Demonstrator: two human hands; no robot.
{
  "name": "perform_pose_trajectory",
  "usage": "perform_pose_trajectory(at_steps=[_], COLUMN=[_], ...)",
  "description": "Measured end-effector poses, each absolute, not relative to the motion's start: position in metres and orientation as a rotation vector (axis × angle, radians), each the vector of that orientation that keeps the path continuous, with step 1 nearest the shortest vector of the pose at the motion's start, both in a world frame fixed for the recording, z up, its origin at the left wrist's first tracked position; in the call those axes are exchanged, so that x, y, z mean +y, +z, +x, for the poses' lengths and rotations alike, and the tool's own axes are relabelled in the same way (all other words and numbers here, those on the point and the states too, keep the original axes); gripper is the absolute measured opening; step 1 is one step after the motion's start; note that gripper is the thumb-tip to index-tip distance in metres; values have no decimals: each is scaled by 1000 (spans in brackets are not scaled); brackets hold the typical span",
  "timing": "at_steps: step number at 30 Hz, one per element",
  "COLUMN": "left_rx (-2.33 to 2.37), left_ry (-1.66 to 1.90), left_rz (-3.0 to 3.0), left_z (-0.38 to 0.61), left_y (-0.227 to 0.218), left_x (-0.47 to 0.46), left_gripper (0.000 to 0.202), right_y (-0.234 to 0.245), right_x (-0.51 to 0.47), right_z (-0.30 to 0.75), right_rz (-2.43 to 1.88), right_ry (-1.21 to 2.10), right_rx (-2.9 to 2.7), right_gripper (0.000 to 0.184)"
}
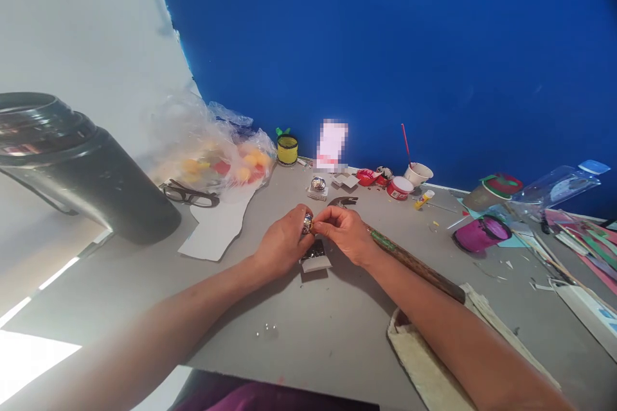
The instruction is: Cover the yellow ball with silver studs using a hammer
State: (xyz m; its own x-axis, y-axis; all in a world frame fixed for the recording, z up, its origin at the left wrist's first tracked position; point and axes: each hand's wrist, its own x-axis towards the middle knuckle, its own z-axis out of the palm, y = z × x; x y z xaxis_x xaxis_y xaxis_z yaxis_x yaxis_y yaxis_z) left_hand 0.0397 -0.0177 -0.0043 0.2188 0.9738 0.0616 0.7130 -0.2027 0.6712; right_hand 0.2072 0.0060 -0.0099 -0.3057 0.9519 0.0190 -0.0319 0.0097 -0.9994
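My left hand (pixel 284 241) is closed around a small, shiny silver ball (pixel 307 223), held a little above the table. The thumb and fingertips of my right hand (pixel 348 236) are pinched together against the ball's right side; whatever sits between them is too small to make out. Just below both hands is a small open white box (pixel 317 264) with dark, glittering bits in it. Behind them, a second silver ball (pixel 317 185) rests on a small pale base. A hammer (pixel 414 263) lies on the right, its head near my right hand and its handle partly under my right forearm.
A large dark flask (pixel 106 186) stands at left, near eyeglasses (pixel 190 193) and plastic bags (pixel 226 154). Along the back are a yellow pot (pixel 288 150), a paper cup (pixel 418 174) and a glue stick (pixel 424 200). A purple pot (pixel 477 235) and plastic bottle (pixel 559 189) lie at right.
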Motion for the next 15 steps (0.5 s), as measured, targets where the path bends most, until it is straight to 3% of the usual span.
perform_pose_trajectory(at_steps=[5, 15], left_rx=[1616, 1614], left_ry=[676, 708], left_rz=[2035, 1990], left_z=[43, 46], left_y=[-7, -8], left_x=[-21, -22], left_gripper=[12, 11], right_y=[-7, -7], right_x=[1, -2], right_z=[204, 202], right_rz=[-1090, -1176], right_ry=[1250, 1244], right_rx=[-1532, -1550], right_gripper=[14, 16])
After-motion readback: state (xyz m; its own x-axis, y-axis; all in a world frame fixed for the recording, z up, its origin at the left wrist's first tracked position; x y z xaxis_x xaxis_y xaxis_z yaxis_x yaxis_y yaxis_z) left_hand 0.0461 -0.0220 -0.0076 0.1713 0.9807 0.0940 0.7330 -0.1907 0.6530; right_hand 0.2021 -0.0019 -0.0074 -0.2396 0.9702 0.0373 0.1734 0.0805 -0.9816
